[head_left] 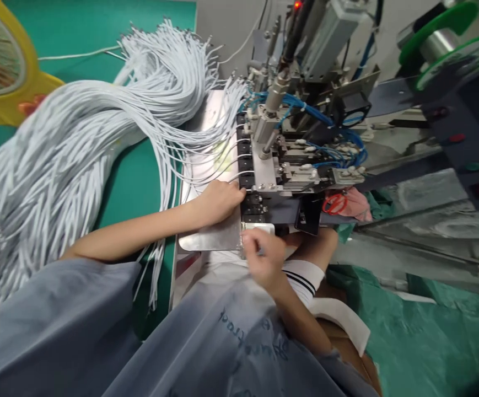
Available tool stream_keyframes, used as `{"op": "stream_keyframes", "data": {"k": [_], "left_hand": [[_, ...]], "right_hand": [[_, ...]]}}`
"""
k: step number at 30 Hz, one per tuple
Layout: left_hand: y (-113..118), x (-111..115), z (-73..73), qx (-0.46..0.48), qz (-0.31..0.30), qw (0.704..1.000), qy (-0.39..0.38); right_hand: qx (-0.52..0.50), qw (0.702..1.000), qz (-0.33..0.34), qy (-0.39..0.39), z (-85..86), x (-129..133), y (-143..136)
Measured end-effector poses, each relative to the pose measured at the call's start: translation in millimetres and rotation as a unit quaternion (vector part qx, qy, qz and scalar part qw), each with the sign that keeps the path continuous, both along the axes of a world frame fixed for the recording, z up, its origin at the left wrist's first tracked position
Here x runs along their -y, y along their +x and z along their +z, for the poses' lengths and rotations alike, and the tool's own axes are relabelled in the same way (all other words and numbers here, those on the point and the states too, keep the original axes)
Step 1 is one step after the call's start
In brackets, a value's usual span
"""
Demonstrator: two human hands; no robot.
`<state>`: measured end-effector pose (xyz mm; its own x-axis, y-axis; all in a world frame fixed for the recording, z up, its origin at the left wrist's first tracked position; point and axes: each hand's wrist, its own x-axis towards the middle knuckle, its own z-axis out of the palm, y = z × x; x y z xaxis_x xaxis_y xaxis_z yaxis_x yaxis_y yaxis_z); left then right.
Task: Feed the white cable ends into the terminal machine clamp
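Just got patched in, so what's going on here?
A person is working at a machine. The left hand is over the metal plate, at the row of black blocks; its grip is hidden. The right hand is curled near the row's near end; I can't tell whether it holds anything. White cables sweep from the green table across the plate, and several run into the blocks.

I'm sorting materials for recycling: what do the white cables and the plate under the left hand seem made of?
White cables: probably plastic or rubber outside, smooth-looking, judging by their white surface and loose curves.
Plate: likely bare metal, satin finish, by its silvery sheen; which metal is unclear.
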<state>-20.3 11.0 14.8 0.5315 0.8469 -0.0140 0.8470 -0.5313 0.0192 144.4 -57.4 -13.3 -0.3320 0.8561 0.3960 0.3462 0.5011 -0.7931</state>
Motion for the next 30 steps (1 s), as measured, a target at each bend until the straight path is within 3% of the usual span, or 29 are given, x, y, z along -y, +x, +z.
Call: {"op": "stream_keyframes", "data": {"k": [2, 4, 7, 12, 19, 24, 27, 30], "left_hand": [[-7, -8, 1.1, 0.003, -0.002, 1.000, -0.027], [-15, -16, 4.6, 0.011, -0.010, 0.997, -0.070], [-25, -26, 14.2, 0.033, -0.020, 0.992, -0.122], [-28, -27, 29.9, 0.055, -0.025, 0.991, -0.117], [-25, -20, 38.5, 0.072, -0.035, 0.993, -0.083], [-12, -8, 33.1, 0.108, -0.061, 0.990, -0.059], [2, 6, 28.8, 0.146, -0.110, 0.981, -0.072], [13, 20, 27.5, 0.187, -0.160, 0.965, -0.092]], "right_hand": [[0.096, 0.985, 0.142, 0.016, 6.2, 13, -30], [0.219, 0.953, 0.207, 0.015, 7.5, 15, -62], [0.352, 0.912, 0.209, 0.015, 5.5, 4, -101], [0.409, 0.886, 0.215, 0.033, 3.9, -13, -123], [0.420, 0.887, 0.188, 0.040, 6.6, 0, -110], [0.420, 0.891, 0.172, -0.021, 11.5, 11, -95], [0.340, 0.926, 0.147, -0.071, 6.2, 12, -84], [0.177, 0.972, 0.084, -0.131, -9.6, 12, -76]]}}
